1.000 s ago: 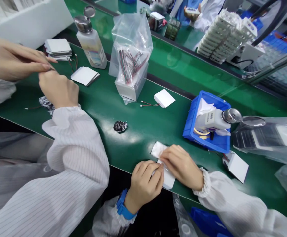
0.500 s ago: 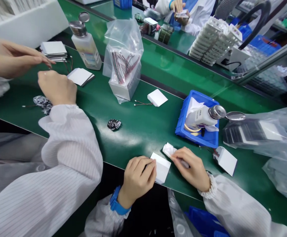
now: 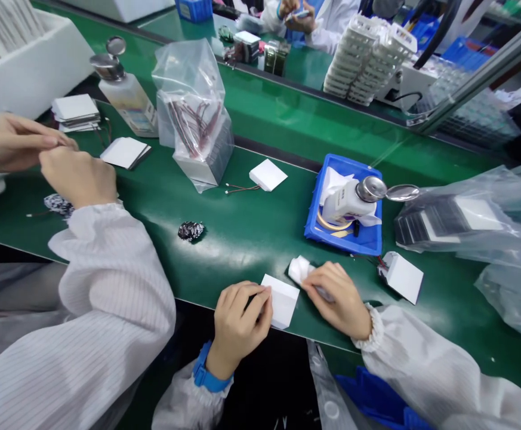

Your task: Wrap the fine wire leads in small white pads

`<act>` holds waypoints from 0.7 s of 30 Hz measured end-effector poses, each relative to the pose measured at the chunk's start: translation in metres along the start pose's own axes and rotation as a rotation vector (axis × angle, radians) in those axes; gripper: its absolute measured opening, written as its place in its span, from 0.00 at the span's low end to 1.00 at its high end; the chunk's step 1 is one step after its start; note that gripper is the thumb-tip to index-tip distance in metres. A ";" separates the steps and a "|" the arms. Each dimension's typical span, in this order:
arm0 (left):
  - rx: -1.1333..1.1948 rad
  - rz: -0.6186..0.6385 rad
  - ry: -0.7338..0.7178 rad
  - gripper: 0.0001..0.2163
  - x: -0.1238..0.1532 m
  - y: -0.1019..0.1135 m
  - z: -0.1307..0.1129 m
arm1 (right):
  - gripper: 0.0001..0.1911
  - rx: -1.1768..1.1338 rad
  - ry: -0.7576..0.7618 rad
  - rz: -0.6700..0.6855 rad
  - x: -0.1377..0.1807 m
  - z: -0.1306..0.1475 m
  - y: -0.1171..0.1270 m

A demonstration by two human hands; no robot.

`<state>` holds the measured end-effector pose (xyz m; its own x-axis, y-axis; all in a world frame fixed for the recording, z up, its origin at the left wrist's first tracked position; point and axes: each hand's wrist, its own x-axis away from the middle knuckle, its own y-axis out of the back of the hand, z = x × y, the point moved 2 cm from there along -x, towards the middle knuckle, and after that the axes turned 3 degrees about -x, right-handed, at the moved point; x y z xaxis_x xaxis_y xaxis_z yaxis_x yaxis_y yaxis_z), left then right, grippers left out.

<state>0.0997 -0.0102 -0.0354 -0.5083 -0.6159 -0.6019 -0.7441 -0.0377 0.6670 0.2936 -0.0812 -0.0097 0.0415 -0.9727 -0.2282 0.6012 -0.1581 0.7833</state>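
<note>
My left hand [image 3: 237,319] grips a white square panel [image 3: 281,300] by its left edge at the near edge of the green table [image 3: 251,233]. My right hand [image 3: 338,295] is closed around a crumpled white wipe [image 3: 299,269], just right of the panel and apart from it. Another white panel with red and black wires [image 3: 402,276] lies to the right of my right hand. A blue tray [image 3: 343,236] beyond my hands holds a white dispenser bottle with a metal top [image 3: 354,200].
A co-worker's hands [image 3: 58,161] and white sleeve [image 3: 103,286] work at the left. A plastic bag of wires [image 3: 195,113], a second dispenser bottle [image 3: 123,95], stacked white panels [image 3: 76,111], a lone panel [image 3: 268,174], a crumpled dark foil ball [image 3: 191,230] and clear bags [image 3: 466,221] occupy the table.
My right hand has lifted the wipe off the panel and drawn it to the right. The panel now shows uncovered in my left hand. The view has shifted slightly.
</note>
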 end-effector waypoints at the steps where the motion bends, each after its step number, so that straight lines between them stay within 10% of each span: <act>1: 0.001 0.005 0.000 0.07 0.000 0.000 0.000 | 0.03 -0.007 0.013 0.012 -0.001 0.000 -0.001; 21: 0.035 -0.024 0.012 0.05 0.004 -0.002 0.000 | 0.03 -0.160 0.087 -0.150 -0.035 0.005 -0.015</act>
<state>0.0990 -0.0125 -0.0391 -0.4850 -0.6242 -0.6125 -0.7712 -0.0251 0.6362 0.2790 -0.0455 -0.0102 0.0062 -0.9210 -0.3896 0.7240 -0.2646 0.6370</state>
